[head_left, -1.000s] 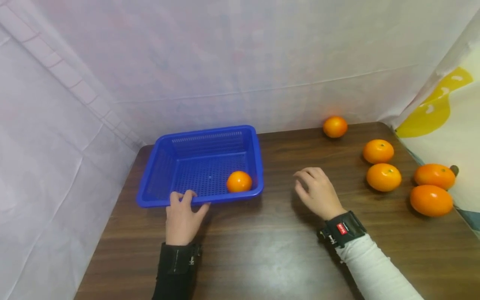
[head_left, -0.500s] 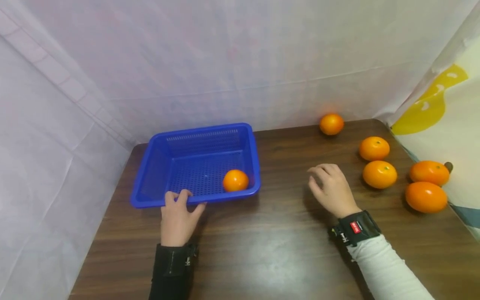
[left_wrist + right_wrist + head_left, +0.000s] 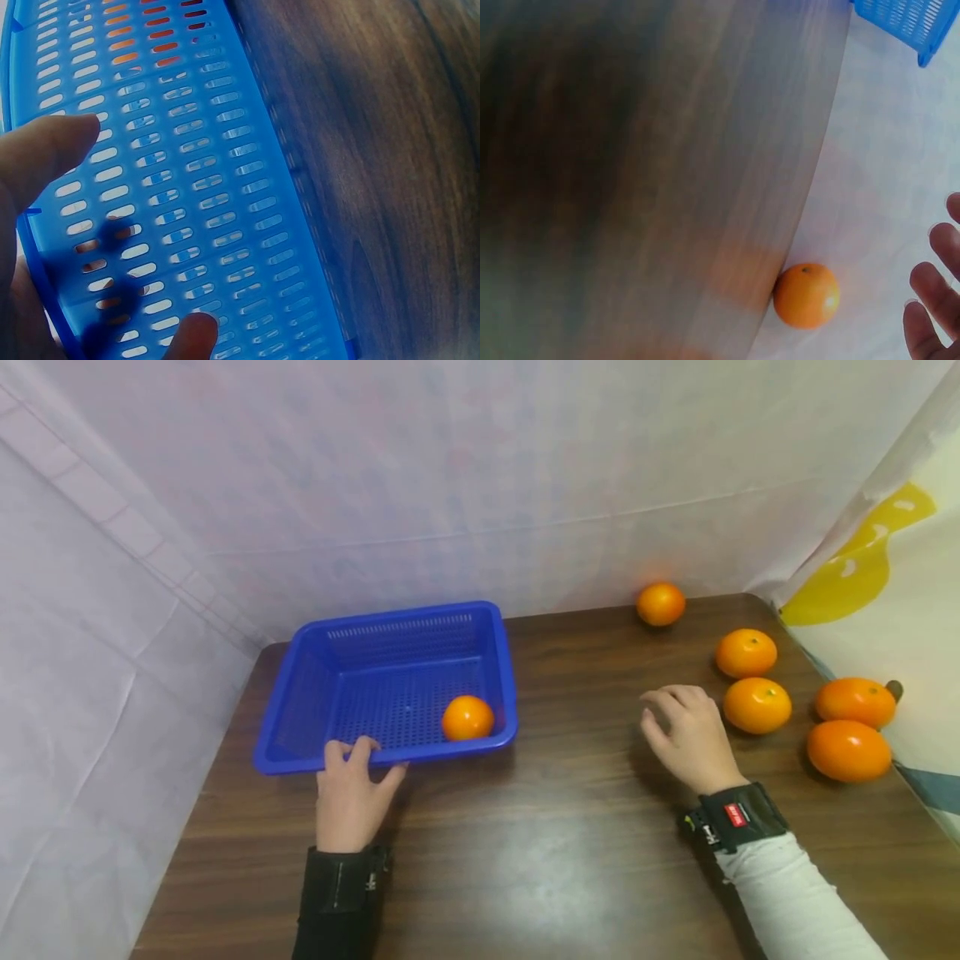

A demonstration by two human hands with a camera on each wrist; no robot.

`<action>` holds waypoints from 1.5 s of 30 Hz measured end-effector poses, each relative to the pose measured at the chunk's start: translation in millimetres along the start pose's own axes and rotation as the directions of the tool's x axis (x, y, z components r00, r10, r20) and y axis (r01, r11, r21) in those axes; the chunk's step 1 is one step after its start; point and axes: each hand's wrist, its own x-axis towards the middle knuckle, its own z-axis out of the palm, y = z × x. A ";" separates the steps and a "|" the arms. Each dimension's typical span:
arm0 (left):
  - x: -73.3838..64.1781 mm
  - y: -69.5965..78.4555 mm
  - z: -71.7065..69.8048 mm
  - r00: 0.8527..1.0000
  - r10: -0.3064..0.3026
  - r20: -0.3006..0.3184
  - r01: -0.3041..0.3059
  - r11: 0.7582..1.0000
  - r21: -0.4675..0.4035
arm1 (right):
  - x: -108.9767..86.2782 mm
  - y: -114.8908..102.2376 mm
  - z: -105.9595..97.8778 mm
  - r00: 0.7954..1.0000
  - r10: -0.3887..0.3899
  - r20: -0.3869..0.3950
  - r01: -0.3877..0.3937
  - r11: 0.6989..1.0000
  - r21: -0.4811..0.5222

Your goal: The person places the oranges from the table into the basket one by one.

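Observation:
A blue plastic basket (image 3: 498, 735) with slotted walls stands at the left of the table, one orange (image 3: 468, 718) in its near right corner. My left hand (image 3: 348, 797) grips the near rim, fingers over the edge and thumb outside. The left wrist view shows digits against the slotted wall (image 3: 202, 187). My right hand (image 3: 690, 739) holds nothing; its fingers are loosely bent above the table. The nearest fruit to it is an orange (image 3: 757, 706) just to its right. Fingertips of that hand show at the edge of the right wrist view, with the back orange (image 3: 806, 295) beyond.
Another orange (image 3: 746, 653) lies behind the nearest one, and one more (image 3: 661, 604) sits by the back edge. Two more lie at the right edge, the nearer orange (image 3: 849, 751) in front of the other. Pale cloth (image 3: 450, 485) hangs behind the brown wooden table (image 3: 525, 860).
My right hand has moved right, away from the basket and up to the oranges. My left hand keeps its grip on the rim. The head view has shifted slightly.

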 end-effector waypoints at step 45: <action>0.5 1.4 0.3 1.000 -0.023 0.015 0.023 1.000 -0.005 | -15.0 47.7 -37.0 0.970 0.224 -0.092 -0.230 0.972 -0.056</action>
